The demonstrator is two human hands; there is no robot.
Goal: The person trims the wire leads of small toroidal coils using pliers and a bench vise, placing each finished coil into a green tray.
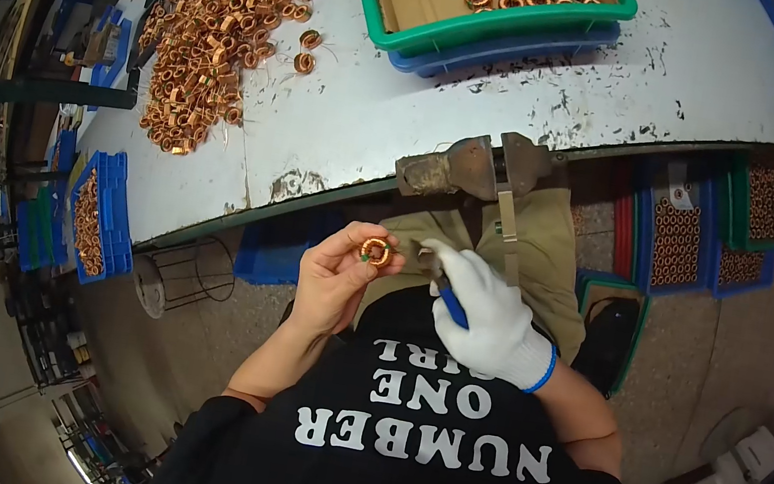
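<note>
My bare left hand [336, 280] pinches a small ring-shaped copper coil [376, 252] between thumb and fingers, in front of my lap. Green bits show on the coil's ring. In a white glove with a blue cuff, my right hand [488, 317] is closed around a blue-handled hand tool [453, 305]. The tool's metal end points toward the coil but is blurred, so its exact kind is unclear. A small gap shows between the tool and the coil.
A heap of copper coils [221, 43] covers the table's left part. A green tray [394, 38] with coils in rows stands at the back. A metal vise [470, 166] juts from the table edge. Crates of coils [679, 238] stand at right, and a blue crate [114, 209] at left.
</note>
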